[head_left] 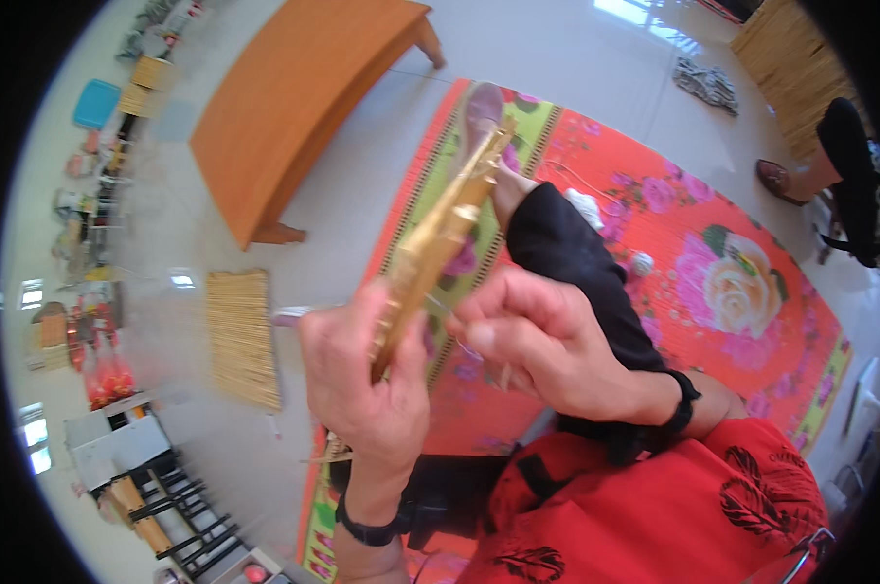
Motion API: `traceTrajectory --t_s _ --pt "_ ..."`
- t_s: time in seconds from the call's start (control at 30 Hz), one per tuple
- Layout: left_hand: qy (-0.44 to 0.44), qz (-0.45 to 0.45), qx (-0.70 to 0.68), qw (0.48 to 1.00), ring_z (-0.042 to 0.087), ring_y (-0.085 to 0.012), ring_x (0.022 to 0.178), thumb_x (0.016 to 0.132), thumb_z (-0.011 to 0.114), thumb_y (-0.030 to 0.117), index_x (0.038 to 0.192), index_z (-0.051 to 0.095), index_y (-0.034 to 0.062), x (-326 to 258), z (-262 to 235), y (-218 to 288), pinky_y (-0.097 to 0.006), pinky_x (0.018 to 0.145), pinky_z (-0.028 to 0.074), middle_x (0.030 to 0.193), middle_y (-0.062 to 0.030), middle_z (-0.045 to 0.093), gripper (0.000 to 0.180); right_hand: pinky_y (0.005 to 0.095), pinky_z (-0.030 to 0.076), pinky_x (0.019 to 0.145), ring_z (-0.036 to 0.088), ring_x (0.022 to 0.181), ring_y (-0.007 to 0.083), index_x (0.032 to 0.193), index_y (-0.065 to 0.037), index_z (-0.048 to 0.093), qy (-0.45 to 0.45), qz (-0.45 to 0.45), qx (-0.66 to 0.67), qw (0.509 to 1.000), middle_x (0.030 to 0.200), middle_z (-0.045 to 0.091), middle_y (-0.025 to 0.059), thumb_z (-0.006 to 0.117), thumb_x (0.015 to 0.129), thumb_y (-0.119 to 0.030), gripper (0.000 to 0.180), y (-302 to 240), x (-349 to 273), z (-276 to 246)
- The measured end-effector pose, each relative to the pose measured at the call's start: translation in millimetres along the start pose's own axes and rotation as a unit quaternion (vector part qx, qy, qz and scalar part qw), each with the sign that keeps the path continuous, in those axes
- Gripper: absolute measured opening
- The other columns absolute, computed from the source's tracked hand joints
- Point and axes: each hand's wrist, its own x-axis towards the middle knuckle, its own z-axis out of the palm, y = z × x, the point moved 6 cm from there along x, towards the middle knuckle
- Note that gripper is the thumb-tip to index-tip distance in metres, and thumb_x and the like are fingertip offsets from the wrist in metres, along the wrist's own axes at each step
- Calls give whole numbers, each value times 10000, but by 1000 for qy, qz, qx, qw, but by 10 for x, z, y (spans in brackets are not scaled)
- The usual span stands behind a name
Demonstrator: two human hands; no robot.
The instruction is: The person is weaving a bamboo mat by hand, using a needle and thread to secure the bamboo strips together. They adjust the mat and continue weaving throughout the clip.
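One yellow slatted mat lies on the floor at far left, well apart from both hands. Next comes the left hand, closed around the near end of a golden bundle of what look like flat strips. This bundle is held up off the floor, its long axis slanting from the left fist forward and to the right, its far tip in front of a shoe. The right hand is nearest the bundle's right side, just beside its lower half, fingers pinched on what looks like a thin thread; that short gap seems the relation to watch. Farther right, a white ball rests on the floral mat. Blur softens the bundle's edges, the left fingers cover its near end, and whether the pinch also hides a needle I cannot tell
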Motion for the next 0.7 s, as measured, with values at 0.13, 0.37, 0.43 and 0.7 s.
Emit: traceTrajectory --t_s 0.13,0.37,0.43,0.7 --pt "59 -147 -152 976 636 -163 954 901 765 -5 1273 607 18 356 -264 -475 -299 834 528 1104 -84 656 405 202 456 542 575 618 16 1077 -7 701 -58 -84 -88 991 840 675 -7 656 1019 -86 108 73 -285 284" --pt "43 -200 -243 948 628 -145 1073 927 733 -21 1343 539 12 341 -396 -683 -287 943 516 1184 -83 641 460 258 474 657 549 734 64 1092 10 680 -25 -170 -92 981 808 628 19 647 1014 -113 149 -192 393 379" --pt "27 -207 -246 947 619 -161 1123 948 697 -35 1371 514 14 309 -412 -705 -295 962 508 1235 -95 631 464 273 481 678 550 752 86 1099 18 674 -36 -184 -78 979 812 627 35 644 1009 -111 160 -256 609 481" --pt "42 -212 -248 944 627 -137 1053 907 768 -5 1333 554 -6 293 -460 -738 -285 944 520 1173 -78 643 477 315 558 823 704 890 181 1163 23 696 -34 -211 -104 971 978 747 153 637 994 -83 208 -69 792 625"
